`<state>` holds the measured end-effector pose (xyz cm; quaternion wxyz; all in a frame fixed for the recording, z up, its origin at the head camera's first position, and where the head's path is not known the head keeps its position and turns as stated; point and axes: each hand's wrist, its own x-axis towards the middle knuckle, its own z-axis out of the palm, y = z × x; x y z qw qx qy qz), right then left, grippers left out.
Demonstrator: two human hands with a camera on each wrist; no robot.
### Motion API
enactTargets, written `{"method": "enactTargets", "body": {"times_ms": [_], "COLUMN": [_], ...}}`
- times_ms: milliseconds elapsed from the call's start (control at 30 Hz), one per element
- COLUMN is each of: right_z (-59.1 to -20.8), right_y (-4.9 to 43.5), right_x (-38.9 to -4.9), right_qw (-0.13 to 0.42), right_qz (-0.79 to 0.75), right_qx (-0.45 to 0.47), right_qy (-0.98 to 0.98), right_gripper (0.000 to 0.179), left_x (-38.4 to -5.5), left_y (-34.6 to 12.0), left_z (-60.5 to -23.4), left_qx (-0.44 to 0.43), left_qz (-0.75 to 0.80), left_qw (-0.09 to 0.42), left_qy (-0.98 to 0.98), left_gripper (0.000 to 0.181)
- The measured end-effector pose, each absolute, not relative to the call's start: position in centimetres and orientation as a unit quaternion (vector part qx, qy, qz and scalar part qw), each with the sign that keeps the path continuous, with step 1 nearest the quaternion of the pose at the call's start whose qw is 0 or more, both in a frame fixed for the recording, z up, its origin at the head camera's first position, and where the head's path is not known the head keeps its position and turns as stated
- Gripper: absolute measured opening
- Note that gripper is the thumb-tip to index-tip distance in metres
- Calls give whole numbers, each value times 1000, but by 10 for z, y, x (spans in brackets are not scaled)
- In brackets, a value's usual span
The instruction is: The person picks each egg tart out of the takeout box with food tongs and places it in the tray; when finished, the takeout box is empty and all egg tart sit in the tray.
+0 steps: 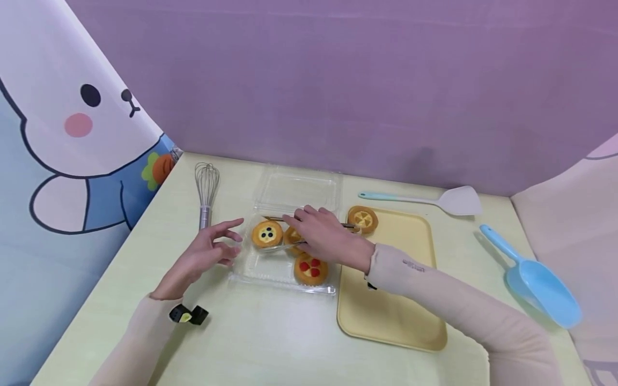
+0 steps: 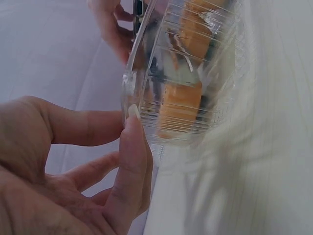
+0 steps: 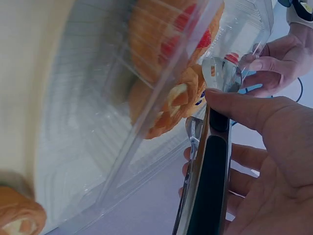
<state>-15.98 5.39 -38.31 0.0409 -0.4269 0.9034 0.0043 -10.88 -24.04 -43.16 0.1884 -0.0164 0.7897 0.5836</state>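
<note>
My right hand (image 1: 321, 233) grips metal tongs (image 3: 195, 161) with black handle panels, over a clear plastic clamshell box (image 1: 260, 268) with its lid laid back. In the head view, the tongs' ends lie either side of a tart with dark berries (image 1: 267, 234); whether they touch it I cannot tell. A tart with red fruit (image 1: 310, 269) sits in the box's front right, and another tart (image 1: 291, 238) is partly hidden beneath my right hand. Beside the box's left rim is my left hand (image 1: 210, 249), its fingers spread and the fingertips at or very near the rim.
Right of the box lies a yellow tray (image 1: 386, 316), with a criss-cross topped tart (image 1: 363, 220) at its back left corner. A whisk (image 1: 206, 190) stands off to the left. Farther right are a white spatula (image 1: 458, 201) and a blue scoop (image 1: 538, 284).
</note>
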Motion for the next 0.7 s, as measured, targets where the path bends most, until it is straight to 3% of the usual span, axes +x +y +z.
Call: {"method": "enactTargets", "body": {"times_ms": [367, 700], "right_z": [-382, -379], "right_y": [48, 49], "right_x": [-150, -145], "right_qw": [45, 59], "right_qz": [13, 16], "right_qx": [-437, -440], "right_qy": [898, 896], "right_gripper": [65, 71], "left_x": [-109, -109], "left_y": [-239, -239], "left_z": [-431, -432], "left_qx": [-16, -20], "left_qz": [582, 579], "left_qw": [188, 189], "left_qy": [791, 793], "left_gripper": [78, 78]}}
